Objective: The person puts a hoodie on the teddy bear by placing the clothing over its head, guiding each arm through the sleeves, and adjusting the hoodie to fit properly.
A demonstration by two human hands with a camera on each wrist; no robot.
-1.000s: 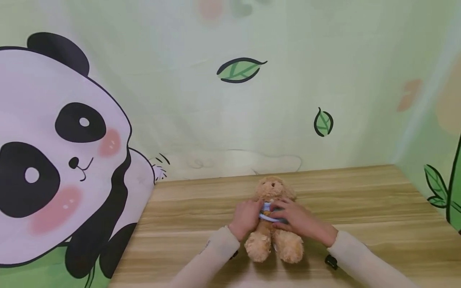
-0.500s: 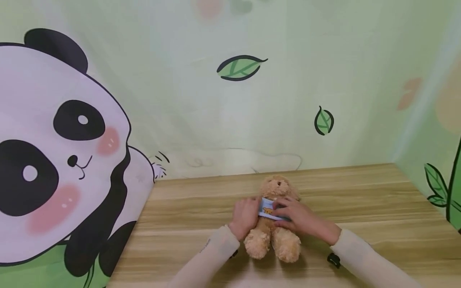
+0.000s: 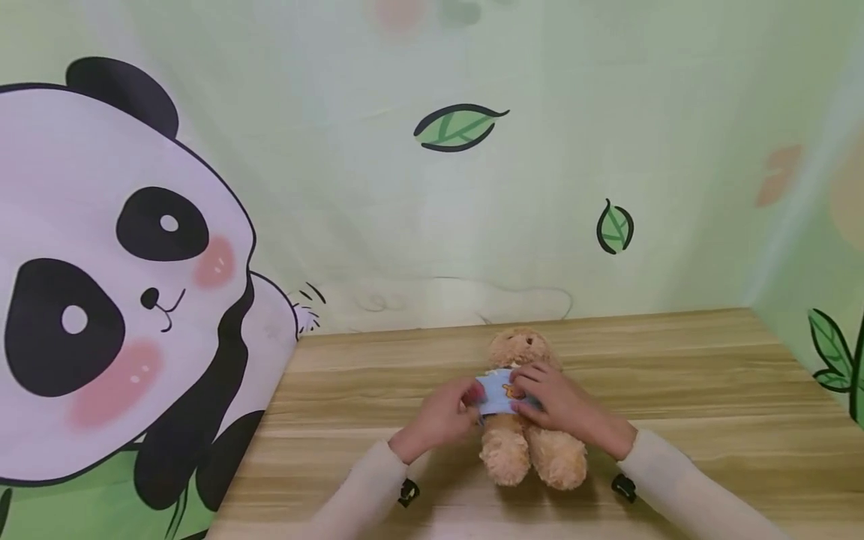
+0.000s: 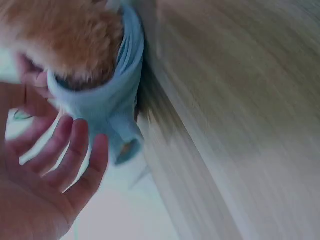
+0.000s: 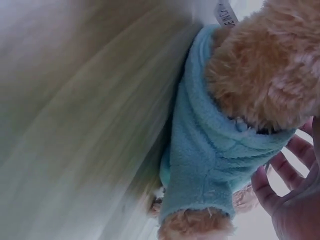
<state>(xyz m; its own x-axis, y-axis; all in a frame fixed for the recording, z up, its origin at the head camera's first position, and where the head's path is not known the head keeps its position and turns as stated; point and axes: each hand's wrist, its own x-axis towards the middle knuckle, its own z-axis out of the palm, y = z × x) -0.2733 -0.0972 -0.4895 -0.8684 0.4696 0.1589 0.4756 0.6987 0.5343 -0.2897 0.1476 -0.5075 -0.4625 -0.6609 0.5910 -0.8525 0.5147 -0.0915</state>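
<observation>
A light-brown teddy bear (image 3: 520,349) lies on its back on the wooden table, head toward the wall. It wears a light-blue fleece shirt (image 3: 498,391) with a small bear picture on the front. Beside the sleeve on the image's left, my left hand (image 3: 442,416) has loosely bent fingers; the left wrist view shows a gap between them, with a bit of brown fur inside the sleeve opening (image 4: 127,150). My right hand (image 3: 560,401) rests on the shirt's other side, partly hiding the picture. A furry paw (image 5: 195,225) pokes from that sleeve in the right wrist view.
Around the bear spreads the wood-grain tabletop (image 3: 364,375). Behind it rises a pale green backdrop (image 3: 337,187) with a big panda (image 3: 94,172) and leaves printed on it. A printed label (image 5: 227,14) sticks out near the shirt.
My left hand has drawn back leftward from the bear's side, uncovering more of the shirt, which now lies flatter and lower on the belly. The bear's legs have shifted right. My right hand stays on the shirt.
</observation>
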